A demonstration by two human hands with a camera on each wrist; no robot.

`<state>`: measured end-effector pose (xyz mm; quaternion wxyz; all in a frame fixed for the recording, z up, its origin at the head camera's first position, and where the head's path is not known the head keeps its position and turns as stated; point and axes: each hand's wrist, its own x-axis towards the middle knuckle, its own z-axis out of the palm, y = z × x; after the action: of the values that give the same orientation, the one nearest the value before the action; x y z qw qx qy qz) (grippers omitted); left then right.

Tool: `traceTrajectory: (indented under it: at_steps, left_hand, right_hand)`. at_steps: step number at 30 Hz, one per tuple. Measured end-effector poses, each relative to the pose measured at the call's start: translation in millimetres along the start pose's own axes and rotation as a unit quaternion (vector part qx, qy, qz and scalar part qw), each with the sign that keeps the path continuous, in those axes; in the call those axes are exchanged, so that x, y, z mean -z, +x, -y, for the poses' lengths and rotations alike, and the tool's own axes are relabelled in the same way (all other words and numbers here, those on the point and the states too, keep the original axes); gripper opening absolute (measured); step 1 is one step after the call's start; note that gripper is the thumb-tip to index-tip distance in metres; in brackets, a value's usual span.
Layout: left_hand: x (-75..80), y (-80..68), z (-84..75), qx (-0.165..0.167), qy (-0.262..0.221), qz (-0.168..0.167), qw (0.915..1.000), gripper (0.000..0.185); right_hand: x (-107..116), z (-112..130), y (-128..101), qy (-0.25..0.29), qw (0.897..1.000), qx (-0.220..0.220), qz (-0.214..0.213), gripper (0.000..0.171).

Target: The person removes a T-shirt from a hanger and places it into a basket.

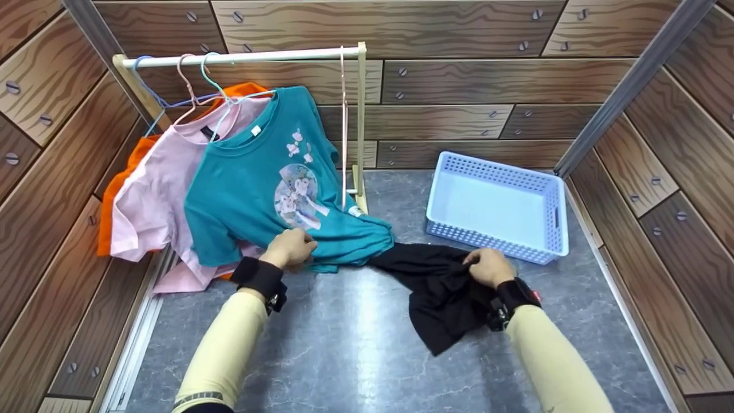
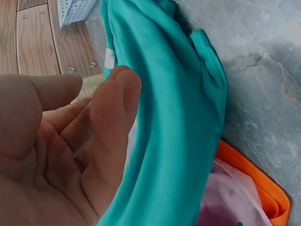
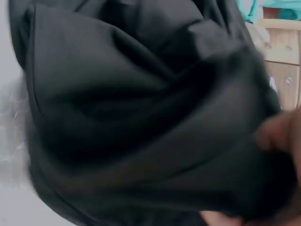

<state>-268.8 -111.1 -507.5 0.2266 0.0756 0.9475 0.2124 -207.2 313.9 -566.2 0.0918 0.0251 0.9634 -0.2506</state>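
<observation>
In the head view my right hand pinches a black garment, bunched and drooping towards the floor. Its left end meets the hem of a teal T-shirt; whether it runs beneath or inside that shirt I cannot tell. In the right wrist view the black cloth fills most of the picture, blurred, with the thumb at its edge. My left hand hovers by the front of the teal T-shirt, fingers loosely bent. The left wrist view shows nothing between the thumb and fingers.
A wooden rack stands at the back left. A pink shirt and an orange garment hang behind the teal one. A pink hanger hangs at the rack's right end. A blue plastic basket sits at the back right near plank-patterned walls.
</observation>
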Motion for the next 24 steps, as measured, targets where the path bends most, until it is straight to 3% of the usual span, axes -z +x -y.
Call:
traceTrajectory:
  at_steps: [2,6,9,12,15,18,24]
  left_hand:
    - [-2.7,0.5,-1.2,0.014,-0.018,0.008,0.9997,0.032]
    - [-9.8,2.9,-6.3,0.03,-0.055,0.028,0.9977,0.03]
    - [-14.0,4.1,-9.4,0.024,-0.065,0.034,0.997,0.029]
    - [-16.5,4.4,-10.0,0.02,-0.066,0.04,0.9968,0.028]
    - [-17.2,3.7,-8.9,0.017,-0.068,0.044,0.9966,0.03]
    - [-17.0,2.4,-6.8,0.017,-0.071,0.041,0.9965,0.032]
    - [-17.9,0.1,-1.8,0.018,-0.08,0.045,0.9956,0.031]
  right_hand:
    - [-8,2,-4,-0.011,0.999,-0.02,0.031,0.04]
    - [-44,8,-12,-0.045,0.995,-0.056,0.072,0.092]
    - [-76,8,-14,-0.086,0.99,-0.086,0.077,0.103]
    - [-96,4,-13,-0.115,0.989,-0.08,0.046,0.091]
    - [-97,0,-11,-0.13,0.991,-0.041,0.009,0.065]
    - [-81,-9,-7,-0.129,0.992,-0.011,-0.004,0.042]
    - [-35,-43,-13,-0.095,0.994,-0.046,0.037,0.039]
